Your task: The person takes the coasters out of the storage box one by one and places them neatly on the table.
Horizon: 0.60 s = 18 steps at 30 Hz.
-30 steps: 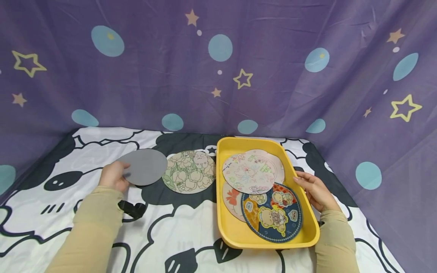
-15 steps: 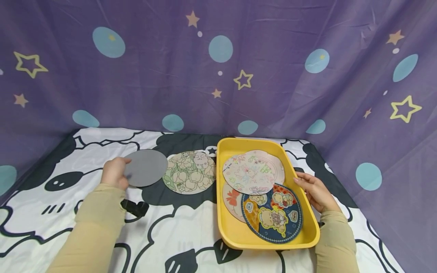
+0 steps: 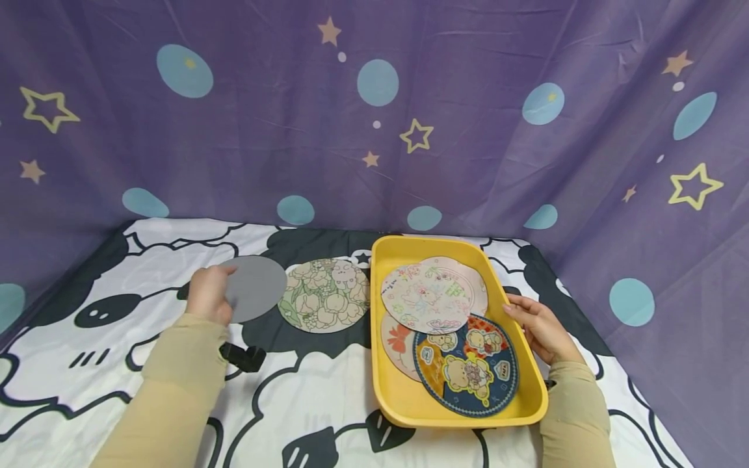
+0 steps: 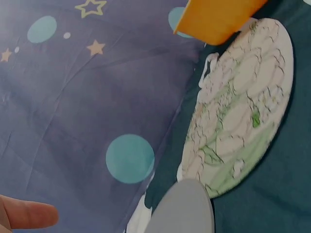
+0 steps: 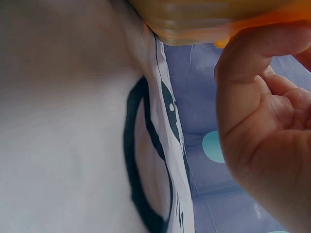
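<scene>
Okay, one gray disc (image 3: pixel 257 289) is lying left and one yellow tray (image 3: pixel 400 403) is sitting right

Going from the left, one left hand (image 3: pixel 209 292) is overlapping the gray disc's edge, sticking out of a tan fabric sleeve (image 3: pixel 170 370) with one black gadget (image 3: pixel 242 357) showing at the wrist. One finger is pointing straight out in the left wrist view; the others are hiding, so I can't tell whether the hand is gripping anything. That gray disc is looking plain, flat and smooth.

Just right of it, one green-and-cream disc (image 3: pixel 328 296) is lying flat, showing a leafy printed pattern.

Next, the tray is standing on the cloth (image 3: pixel 333 390), looking like plastic, with rounded corners and raised walls. Four discs are showing inside, overlapping: one pale doodled disc (image 3: pixel 427 299) is covering part of a second pale disc (image 3: pixel 476 279), one pink disc with a red bow (image 3: pixel 398 354) is peeking out, and one navy disc (image 3: pixel 468 370) is showing off cartoon bears. That's making six rounds total.

Far right, one right hand (image 3: pixel 544 325) is holding the tray's right rim, bent thumb and fingers sitting close together.

Behind everything, one purple curtain (image 3: pixel 281 130) is hanging in soft creases, showing three outlined yellow stars.
</scene>
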### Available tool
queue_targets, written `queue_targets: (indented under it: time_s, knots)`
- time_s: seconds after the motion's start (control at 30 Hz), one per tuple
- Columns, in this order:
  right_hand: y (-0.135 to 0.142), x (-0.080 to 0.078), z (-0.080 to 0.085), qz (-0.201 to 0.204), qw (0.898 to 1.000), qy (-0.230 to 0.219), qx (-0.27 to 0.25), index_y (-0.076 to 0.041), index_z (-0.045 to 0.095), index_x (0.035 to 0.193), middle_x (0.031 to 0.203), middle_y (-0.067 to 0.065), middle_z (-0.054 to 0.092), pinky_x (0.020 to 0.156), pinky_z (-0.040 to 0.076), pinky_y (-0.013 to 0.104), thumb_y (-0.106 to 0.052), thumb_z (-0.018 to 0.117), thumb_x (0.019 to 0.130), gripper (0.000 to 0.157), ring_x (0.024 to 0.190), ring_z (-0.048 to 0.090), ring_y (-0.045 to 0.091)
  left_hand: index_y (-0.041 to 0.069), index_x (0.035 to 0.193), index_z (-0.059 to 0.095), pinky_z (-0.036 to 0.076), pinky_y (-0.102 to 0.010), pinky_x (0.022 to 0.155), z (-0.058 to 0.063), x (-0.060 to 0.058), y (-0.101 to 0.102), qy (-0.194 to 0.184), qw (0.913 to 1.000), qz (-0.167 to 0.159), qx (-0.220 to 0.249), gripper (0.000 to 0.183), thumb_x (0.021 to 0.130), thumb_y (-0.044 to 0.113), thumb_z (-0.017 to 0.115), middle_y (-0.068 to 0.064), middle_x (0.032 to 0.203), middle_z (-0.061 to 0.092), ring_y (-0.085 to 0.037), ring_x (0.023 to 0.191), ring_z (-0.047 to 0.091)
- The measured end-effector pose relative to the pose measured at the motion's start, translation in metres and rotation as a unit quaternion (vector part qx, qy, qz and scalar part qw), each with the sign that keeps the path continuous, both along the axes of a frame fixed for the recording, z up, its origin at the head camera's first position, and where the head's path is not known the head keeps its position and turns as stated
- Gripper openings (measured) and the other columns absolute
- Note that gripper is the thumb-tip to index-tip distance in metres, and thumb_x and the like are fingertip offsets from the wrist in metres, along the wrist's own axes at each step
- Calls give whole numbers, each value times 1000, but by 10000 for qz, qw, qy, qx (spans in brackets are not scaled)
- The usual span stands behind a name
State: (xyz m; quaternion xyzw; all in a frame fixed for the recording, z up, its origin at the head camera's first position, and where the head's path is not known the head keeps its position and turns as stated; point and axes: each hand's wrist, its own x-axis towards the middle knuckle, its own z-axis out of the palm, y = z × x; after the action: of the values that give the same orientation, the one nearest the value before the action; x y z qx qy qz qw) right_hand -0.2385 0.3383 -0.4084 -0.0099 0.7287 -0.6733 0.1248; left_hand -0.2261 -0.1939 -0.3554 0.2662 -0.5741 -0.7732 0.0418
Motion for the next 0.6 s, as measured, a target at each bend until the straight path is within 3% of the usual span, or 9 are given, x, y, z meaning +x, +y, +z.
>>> queue_targets:
  time_s: [0.03,0.1,0.2,0.27,0.33,0.43,0.5,0.6]
  knots:
    - [0,0,0,0,10000,3,3,5,42,140,100,-9,71,77,61,25,-18,55,102,46,91,69,7,14,159,-4,40,-22,101,2,0,1,21,10000,-32,35,71,101,14,38,6,165,-3,-6,119,35]
    - [0,0,0,8,10000,14,19,5,42,140,100,-9,71,77,61,26,-19,55,102,46,91,69,7,17,154,14,45,-19,94,5,-1,4,131,9996,-50,225,58,101,13,39,6,159,16,-4,110,44]
    - [0,-1,0,7,10000,39,51,3,45,138,100,-9,72,77,61,26,-19,56,102,43,91,69,7,15,126,40,51,-16,77,10,-3,8,249,9985,6,483,25,101,10,41,10,130,40,-1,85,50]
    - [0,-1,0,18,9999,60,94,1,46,137,100,-10,72,77,61,26,-20,56,102,42,91,69,7,17,116,42,51,-15,78,13,-4,13,265,9981,39,559,17,101,10,41,12,123,41,-2,91,51]
    - [0,-1,0,-1,9999,59,112,1,46,137,100,-10,72,77,61,26,-20,56,102,42,91,69,7,14,134,41,46,-18,98,16,-6,18,243,9981,15,560,33,101,11,40,7,146,33,-6,117,46]
    - [0,0,0,-18,9999,41,107,3,44,139,100,-10,71,77,61,25,-20,56,102,46,91,69,7,11,156,18,19,-26,122,20,-9,27,258,9976,-82,632,58,102,11,38,9,164,2,-11,145,14]
    - [0,0,0,-32,10000,22,79,5,43,140,100,-10,71,76,61,25,-20,56,102,47,90,69,7,10,159,9,3,-34,127,23,-11,33,352,9960,-144,814,63,101,9,36,11,165,-12,-9,150,-5]
    - [0,0,0,-27,10000,14,52,5,43,140,100,-9,71,76,61,25,-19,56,102,46,90,69,7,11,159,3,-6,-40,126,29,-12,40,450,9936,-282,996,66,102,7,36,13,163,-21,-8,149,-18]
